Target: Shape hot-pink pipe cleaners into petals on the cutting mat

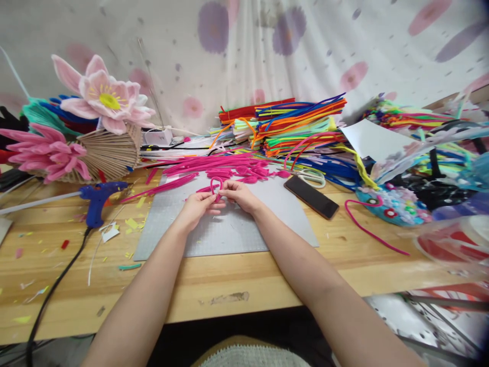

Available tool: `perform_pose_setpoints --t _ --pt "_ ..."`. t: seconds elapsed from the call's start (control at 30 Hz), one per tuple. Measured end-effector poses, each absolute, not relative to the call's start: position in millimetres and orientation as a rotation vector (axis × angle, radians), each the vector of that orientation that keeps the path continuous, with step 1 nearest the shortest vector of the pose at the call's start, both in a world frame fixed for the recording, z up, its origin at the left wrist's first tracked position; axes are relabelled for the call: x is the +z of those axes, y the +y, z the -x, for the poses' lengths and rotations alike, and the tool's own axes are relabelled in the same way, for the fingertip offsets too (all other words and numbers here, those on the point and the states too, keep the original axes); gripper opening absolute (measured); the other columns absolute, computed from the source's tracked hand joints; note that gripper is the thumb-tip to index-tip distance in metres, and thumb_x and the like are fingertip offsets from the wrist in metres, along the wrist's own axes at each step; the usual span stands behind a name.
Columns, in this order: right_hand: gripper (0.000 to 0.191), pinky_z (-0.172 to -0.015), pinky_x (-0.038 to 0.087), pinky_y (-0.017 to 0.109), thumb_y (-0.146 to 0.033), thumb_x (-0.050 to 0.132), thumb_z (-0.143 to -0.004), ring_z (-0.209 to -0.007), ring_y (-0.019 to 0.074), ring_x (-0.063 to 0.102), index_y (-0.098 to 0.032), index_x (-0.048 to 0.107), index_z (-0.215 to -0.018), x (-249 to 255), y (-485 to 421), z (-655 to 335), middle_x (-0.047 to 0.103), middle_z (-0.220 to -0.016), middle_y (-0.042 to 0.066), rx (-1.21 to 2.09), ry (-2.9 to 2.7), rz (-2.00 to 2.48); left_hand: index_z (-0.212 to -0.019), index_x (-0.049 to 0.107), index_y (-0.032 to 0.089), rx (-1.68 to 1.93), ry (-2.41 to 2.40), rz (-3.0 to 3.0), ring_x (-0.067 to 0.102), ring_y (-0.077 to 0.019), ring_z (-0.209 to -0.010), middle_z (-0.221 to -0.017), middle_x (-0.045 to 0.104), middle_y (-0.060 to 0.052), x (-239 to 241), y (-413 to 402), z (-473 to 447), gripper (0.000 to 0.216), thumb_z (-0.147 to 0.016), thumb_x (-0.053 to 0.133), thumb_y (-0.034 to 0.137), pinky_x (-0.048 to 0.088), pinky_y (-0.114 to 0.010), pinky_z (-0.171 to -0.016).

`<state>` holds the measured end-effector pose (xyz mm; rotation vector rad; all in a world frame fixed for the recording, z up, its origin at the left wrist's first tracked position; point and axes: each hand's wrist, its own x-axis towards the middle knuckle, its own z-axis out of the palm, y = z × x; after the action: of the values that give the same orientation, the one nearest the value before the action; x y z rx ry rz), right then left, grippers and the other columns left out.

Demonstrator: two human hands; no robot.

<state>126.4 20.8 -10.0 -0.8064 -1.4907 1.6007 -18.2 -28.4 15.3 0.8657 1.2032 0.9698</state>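
Observation:
Both my hands meet over a grey cutting mat [225, 234] on the wooden table. My left hand [199, 204] and my right hand [240, 193] each pinch the same hot-pink pipe cleaner [214, 184], which is bent into a small loop between the fingertips. Just behind the hands lies a heap of bent pink pipe cleaner pieces [237, 168].
A blue glue gun [97, 199] with its black cord lies at the left, a black phone [311, 196] at the mat's right edge, scissors [311, 176] behind it. Stacks of coloured pipe cleaners [298, 122] fill the back; pink pipe-cleaner flowers [101, 97] stand back left. A loose pink pipe cleaner [370, 229] lies at right.

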Motion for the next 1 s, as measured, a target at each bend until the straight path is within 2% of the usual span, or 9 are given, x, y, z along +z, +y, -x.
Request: perform_pose_setpoints --t 0.27,0.47,0.73,1.0 --pt "0.028 -0.041 0.023 0.018 -0.035 0.066 -0.064 -0.041 0.0031 0.034 -0.016 0.045 -0.063 -12.6 21.0 -125.9 0.045 -0.049 -0.008 1.582 -1.543 0.840 -0.079 0.063 0.008 0.927 1.194 -0.917 0.067 -0.0167 -0.069 -0.078 0.069 -0.011 12.0 -27.7 20.7 0.011 -0.075 0.062 0.018 0.054 -0.025 -0.056" --pt "0.028 -0.040 0.023 0.019 -0.035 0.065 -0.065 -0.040 0.0035 0.032 -0.016 0.045 -0.062 -11.5 21.1 -127.5 0.041 -0.048 -0.008 1.608 -1.582 0.842 -0.078 0.063 0.008 0.882 1.190 -0.937 0.066 -0.0151 -0.062 -0.073 0.068 -0.009 15.2 -29.7 19.5 0.008 -0.077 0.058 0.014 0.053 -0.023 -0.051" --pt "0.027 -0.042 0.022 0.019 -0.035 0.064 -0.065 -0.043 0.0036 0.034 -0.015 0.047 -0.063 -8.0 19.4 -129.2 0.045 -0.051 -0.006 1.746 -1.509 0.760 -0.082 0.064 0.009 0.903 1.127 -0.953 0.067 -0.0184 -0.072 -0.081 0.069 -0.011 14.2 -29.8 20.9 0.013 -0.075 0.061 0.020 0.053 -0.024 -0.053" --pt "0.032 -0.042 0.022 0.018 -0.039 0.066 -0.065 -0.043 0.0033 0.033 -0.016 0.044 -0.062 -8.7 18.7 -126.3 0.041 -0.050 -0.007 1.665 -1.541 0.791 -0.083 0.065 0.010 0.912 1.143 -0.985 0.067 -0.0179 -0.071 -0.083 0.069 -0.011 14.7 -30.2 21.5 0.016 -0.072 0.064 0.022 0.053 -0.024 -0.053"
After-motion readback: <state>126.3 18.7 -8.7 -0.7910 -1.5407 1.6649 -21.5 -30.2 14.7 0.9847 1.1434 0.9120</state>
